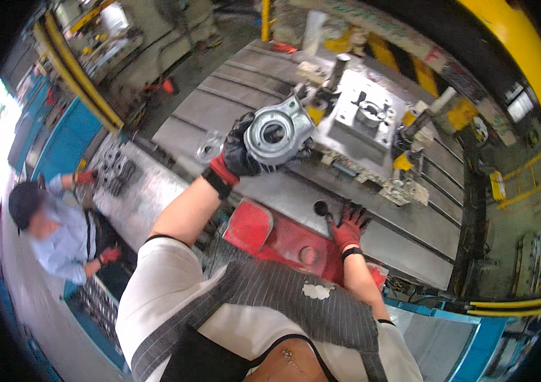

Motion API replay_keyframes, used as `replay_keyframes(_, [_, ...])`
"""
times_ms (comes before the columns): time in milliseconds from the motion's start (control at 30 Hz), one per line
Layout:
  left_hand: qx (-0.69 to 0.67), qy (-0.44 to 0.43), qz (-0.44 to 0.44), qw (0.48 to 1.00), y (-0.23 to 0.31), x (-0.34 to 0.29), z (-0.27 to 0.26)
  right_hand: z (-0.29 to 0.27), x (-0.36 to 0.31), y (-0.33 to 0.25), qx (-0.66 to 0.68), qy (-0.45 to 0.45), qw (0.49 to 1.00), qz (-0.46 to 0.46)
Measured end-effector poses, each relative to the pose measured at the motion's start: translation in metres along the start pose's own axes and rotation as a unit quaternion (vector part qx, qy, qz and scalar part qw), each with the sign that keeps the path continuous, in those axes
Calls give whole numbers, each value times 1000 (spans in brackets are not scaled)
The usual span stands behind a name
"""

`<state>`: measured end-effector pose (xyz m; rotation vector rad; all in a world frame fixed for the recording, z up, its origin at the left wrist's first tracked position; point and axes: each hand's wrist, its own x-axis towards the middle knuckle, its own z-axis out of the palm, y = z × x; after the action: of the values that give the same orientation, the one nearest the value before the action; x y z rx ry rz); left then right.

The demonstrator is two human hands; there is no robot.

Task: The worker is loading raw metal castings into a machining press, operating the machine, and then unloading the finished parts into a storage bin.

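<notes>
My left hand (240, 148), in a red and black glove, grips a grey cast metal housing (275, 135) by its left side. The part has a round flange with a central hole and a lug at its upper right; it is held up over the slotted metal table (270, 191). My right hand (349, 226), gloved alike, has its fingers spread and holds nothing. It is at the table's near edge, beside a red metal box (296, 251) and a small black round knob (320, 207). Whether its palm touches the surface I cannot tell.
A bright die block (362, 121) is clamped on the table, right of the housing. Another metal part (209, 148) lies left of my left hand. At left, a gloved co-worker (60, 229) stands by a bench (140, 204) with several castings. A yellow frame (531, 51) curves at right.
</notes>
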<state>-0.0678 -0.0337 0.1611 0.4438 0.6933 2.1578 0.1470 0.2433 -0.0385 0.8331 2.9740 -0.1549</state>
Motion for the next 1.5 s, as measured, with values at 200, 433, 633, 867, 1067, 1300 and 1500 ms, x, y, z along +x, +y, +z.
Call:
replay_keyframes(200, [636, 240, 98, 727, 33, -57, -143, 4, 2, 1, 14, 4, 1000, 11])
replay_keyframes(433, [843, 339, -20, 418, 37, -69, -199, -23, -1, 7, 78, -101, 991, 36])
replay_keyframes(633, [905, 242, 33, 349, 34, -32, -265, -72, -103, 12, 152, 38, 986, -50])
replay_keyframes(867, [892, 233, 43, 385, 36, -17, -315, 0, -264, 45, 207, 158, 935, 242])
replay_keyframes(1067, [674, 138, 329, 647, -15, -33, -290, 134, -451, 61, 193, -300, 705, 614])
replay_keyframes(1300, [656, 166, 277, 682, -29, -5, -236, 224, -551, 47, 343, -247, 637, 645])
replay_keyframes(1500, [712, -45, 438, 547, -148, -2, -98, 245, -586, 96, 385, 50, 731, 562])
